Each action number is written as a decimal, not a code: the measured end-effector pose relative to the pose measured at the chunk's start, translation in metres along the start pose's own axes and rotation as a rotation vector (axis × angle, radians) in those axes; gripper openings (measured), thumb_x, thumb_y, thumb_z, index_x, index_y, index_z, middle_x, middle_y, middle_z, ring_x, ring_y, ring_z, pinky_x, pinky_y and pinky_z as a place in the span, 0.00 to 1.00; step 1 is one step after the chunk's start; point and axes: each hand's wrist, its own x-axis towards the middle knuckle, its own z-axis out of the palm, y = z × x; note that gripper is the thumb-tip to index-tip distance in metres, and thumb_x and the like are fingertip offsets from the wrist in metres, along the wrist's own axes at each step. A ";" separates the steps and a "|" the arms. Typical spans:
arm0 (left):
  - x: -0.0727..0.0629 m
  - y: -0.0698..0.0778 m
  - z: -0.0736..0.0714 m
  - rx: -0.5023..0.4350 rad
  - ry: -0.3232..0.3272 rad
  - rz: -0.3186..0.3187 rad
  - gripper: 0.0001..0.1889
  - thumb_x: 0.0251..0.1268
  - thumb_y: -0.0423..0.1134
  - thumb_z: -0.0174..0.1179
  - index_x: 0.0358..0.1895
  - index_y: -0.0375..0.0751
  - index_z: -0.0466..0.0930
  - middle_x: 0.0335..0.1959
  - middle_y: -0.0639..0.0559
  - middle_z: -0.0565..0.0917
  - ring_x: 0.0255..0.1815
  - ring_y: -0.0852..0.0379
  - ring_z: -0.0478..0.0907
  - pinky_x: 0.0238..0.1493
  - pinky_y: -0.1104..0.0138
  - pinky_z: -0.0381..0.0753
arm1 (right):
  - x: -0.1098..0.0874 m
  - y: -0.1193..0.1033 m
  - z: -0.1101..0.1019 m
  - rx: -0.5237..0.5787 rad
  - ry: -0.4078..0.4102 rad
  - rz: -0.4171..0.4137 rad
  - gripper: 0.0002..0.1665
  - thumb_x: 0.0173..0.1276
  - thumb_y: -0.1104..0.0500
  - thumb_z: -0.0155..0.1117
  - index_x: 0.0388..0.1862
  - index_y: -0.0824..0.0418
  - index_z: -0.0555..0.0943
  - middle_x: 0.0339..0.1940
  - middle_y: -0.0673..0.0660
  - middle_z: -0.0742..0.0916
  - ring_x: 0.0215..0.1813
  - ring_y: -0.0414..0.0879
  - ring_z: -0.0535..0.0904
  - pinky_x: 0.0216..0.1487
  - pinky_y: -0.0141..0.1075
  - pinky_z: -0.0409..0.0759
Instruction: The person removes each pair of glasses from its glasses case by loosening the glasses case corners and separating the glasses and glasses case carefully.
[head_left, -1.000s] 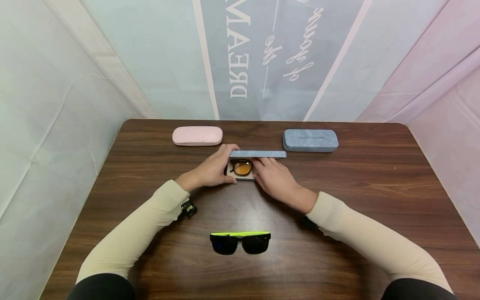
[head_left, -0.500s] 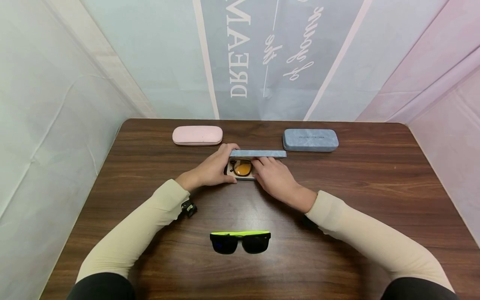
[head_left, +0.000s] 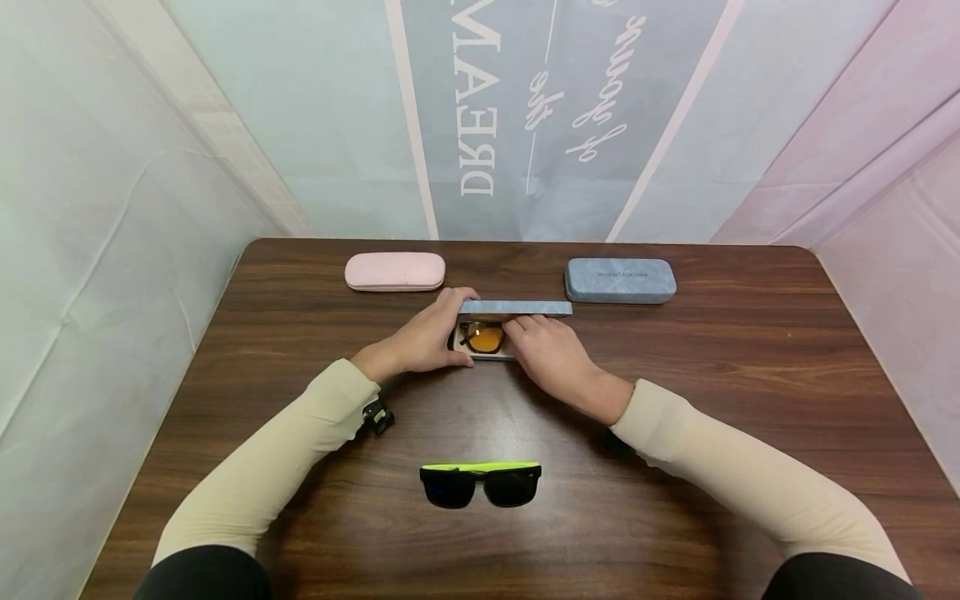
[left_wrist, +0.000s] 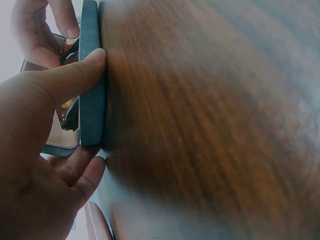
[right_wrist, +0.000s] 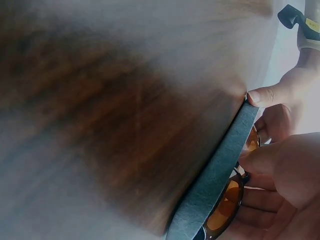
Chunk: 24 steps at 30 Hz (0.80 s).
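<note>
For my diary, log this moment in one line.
left grip: holds open blue case; right grip: holds amber glasses inside; sunglasses: on table

brown table (head_left: 750, 358): pink case (head_left: 395, 272), closed blue case (head_left: 621, 281), open blue case (head_left: 517, 308), sunglasses (head_left: 511, 489).

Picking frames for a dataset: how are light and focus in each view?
Head: even light, tabletop grain clear, soft shadows beside the sleeves, illegible lettering on the closed blue case; left wrist: wood grain smeared, pale haze toward the right; right wrist: tabletop blurred and hazy, left hand against a bright, washed-out background.
</note>
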 end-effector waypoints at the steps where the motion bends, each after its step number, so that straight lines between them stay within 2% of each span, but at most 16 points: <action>1: 0.000 0.000 0.000 -0.001 0.000 0.000 0.50 0.52 0.43 0.80 0.72 0.40 0.55 0.60 0.40 0.66 0.57 0.48 0.70 0.61 0.54 0.73 | 0.000 0.000 0.000 0.000 0.006 -0.004 0.11 0.72 0.63 0.68 0.50 0.66 0.83 0.47 0.60 0.88 0.46 0.55 0.85 0.48 0.46 0.84; 13: 0.000 0.000 0.000 -0.003 -0.012 -0.013 0.49 0.54 0.44 0.79 0.73 0.41 0.54 0.60 0.41 0.66 0.56 0.48 0.70 0.60 0.55 0.74 | 0.002 0.001 -0.001 0.016 0.018 0.003 0.06 0.73 0.64 0.65 0.46 0.64 0.83 0.40 0.59 0.89 0.40 0.53 0.85 0.39 0.45 0.84; 24: 0.000 -0.002 0.001 0.001 -0.001 -0.002 0.49 0.53 0.43 0.80 0.72 0.40 0.55 0.60 0.41 0.66 0.57 0.49 0.69 0.61 0.55 0.73 | 0.002 0.001 -0.001 0.032 -0.001 0.004 0.06 0.73 0.65 0.66 0.47 0.64 0.83 0.41 0.59 0.88 0.42 0.53 0.85 0.41 0.45 0.84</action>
